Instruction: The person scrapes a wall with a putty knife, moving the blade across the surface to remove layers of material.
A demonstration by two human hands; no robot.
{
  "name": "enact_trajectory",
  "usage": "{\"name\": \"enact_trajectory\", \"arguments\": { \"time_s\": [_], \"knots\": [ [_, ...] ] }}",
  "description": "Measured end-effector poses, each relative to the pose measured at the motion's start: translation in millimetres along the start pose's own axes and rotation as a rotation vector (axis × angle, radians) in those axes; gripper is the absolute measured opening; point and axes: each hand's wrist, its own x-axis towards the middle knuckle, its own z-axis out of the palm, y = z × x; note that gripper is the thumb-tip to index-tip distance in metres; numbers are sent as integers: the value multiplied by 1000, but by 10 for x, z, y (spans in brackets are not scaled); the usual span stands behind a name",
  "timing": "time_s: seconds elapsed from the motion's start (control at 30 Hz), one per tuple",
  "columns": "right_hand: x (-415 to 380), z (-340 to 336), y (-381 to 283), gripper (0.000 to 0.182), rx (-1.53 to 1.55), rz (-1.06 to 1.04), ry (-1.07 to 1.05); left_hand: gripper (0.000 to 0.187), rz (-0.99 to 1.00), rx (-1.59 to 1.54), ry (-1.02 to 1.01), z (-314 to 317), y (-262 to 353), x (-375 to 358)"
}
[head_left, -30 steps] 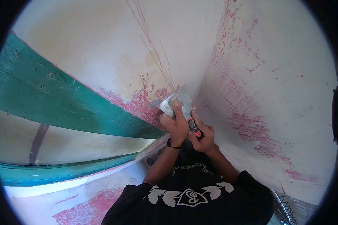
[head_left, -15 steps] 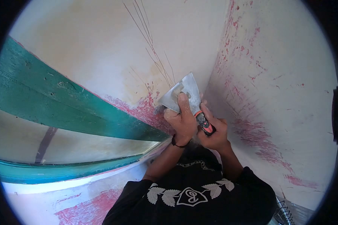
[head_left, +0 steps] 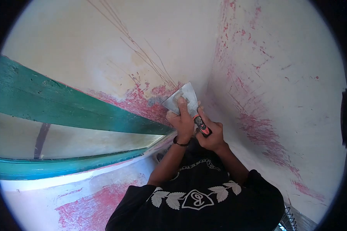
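A broad metal scraper (head_left: 190,92) with a black and red handle lies against the wall near the corner, smears of pale material on its blade. My right hand (head_left: 213,135) is closed around the handle. Gripping the blade from the left, my left hand (head_left: 182,125) has one digit laid flat on its face and the others curled at its edge. Red, scratched patches (head_left: 137,101) and a small grey smear (head_left: 155,101) mark the wall just left of the blade.
A worn green band (head_left: 65,102) runs along the left wall, with a blue-green ledge (head_left: 73,164) below it. The right wall (head_left: 297,96) carries red scrape marks and meets the left one in a corner. A wire coil (head_left: 288,217) shows at lower right.
The view has shifted, sliding the wall marks left. Both hands and the scraper have moved slightly down along the wall, and more of the red patch shows beside the blade.
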Motion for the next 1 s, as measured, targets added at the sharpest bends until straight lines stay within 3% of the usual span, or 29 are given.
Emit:
{"name": "enact_trajectory", "arguments": {
  "time_s": [0.27,0.4,0.5,0.77,1.0],
  "knots": [
    [24,-57,185,74,12,-39,-37,38,75,-2,32,67,14,-7],
    [368,-172,-114,74,38,-75,-40,36,120,82,162,176,272,123],
    [423,-187,-175,74,77,-68,-49,38,110,5,119,233,393,160],
    [-54,-133,225,76,44,-28,-112,35,150,219,238,40,-186,-84],
    [-37,-143,138,76,86,-48,-37,38,73,-5,142,110,-125,-112]
  ]
}}
